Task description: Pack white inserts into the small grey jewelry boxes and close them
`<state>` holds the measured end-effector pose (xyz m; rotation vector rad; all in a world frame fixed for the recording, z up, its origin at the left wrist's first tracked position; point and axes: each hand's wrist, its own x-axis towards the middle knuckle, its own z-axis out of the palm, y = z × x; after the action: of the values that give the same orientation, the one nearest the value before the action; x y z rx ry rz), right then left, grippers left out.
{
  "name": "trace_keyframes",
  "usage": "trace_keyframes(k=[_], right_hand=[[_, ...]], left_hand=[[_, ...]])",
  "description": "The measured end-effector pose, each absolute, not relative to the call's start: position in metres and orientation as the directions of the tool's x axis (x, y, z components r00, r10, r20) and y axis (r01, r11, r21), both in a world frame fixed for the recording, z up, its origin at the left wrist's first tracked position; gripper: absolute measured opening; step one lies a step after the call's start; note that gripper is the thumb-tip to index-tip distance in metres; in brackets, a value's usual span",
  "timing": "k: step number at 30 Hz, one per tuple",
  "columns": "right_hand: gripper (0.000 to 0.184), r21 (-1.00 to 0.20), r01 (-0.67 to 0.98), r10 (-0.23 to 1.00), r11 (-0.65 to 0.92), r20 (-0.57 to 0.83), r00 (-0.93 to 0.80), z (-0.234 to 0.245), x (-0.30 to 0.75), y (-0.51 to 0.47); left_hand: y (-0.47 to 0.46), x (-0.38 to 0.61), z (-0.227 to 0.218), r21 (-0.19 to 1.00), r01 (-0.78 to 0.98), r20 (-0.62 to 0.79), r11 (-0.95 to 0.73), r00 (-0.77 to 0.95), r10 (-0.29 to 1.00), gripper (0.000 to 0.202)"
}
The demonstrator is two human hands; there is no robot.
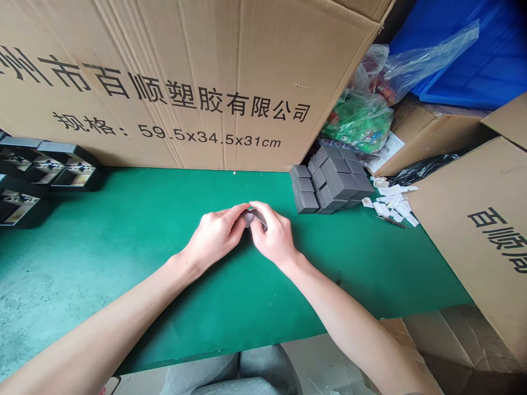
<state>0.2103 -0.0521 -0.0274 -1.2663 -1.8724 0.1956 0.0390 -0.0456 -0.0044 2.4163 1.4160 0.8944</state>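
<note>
One large carton (197, 71) blocked twelve o'clock; one stack of grey boxes (340, 181) stood at two o'clock. Left hand (216, 233), right hand (275, 235): two grips, clasped round one grey piece (259, 217).

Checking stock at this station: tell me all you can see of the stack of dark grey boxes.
The stack of dark grey, square-edged boxes looks matt, like plastic or coated card. Several columns stand packed close together, slightly uneven, with a lower column at the left end. No opening shows on the visible faces. It rests on the smooth green table top, near the large brown cardboard carton's lower right corner; contact there is unclear. Neither hand touches it.
</note>
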Motion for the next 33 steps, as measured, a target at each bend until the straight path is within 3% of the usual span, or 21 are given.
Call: trace_keyframes(k=[16, 27, 33], right_hand=[[0.032, -0.615, 0.68, 0.88, 0.399, 0.465, -0.096, -0.0232, 0.2093, -0.0535], [0.031, -0.613, 0.629, 0.841, 0.478, 0.526, -0.127, -0.0277, 0.2099, -0.0487], [0.034, -0.668, 0.585, 0.863, 0.46, 0.491, -0.117, -0.0256, 0.2104, -0.0503]], left_hand=[[-0.0455, 0.0394, -0.0045, 0.458, 0.734, 0.378, -0.502, 0.35, 0.857, 0.041], [-0.0455, 0.038, -0.0072, 0.461, 0.696, 0.436, -0.551, 0.363, 0.823, 0.038], [-0.0443, 0.0382, -0.0098, 0.458, 0.694, 0.448, -0.555, 0.359, 0.819, 0.04]])
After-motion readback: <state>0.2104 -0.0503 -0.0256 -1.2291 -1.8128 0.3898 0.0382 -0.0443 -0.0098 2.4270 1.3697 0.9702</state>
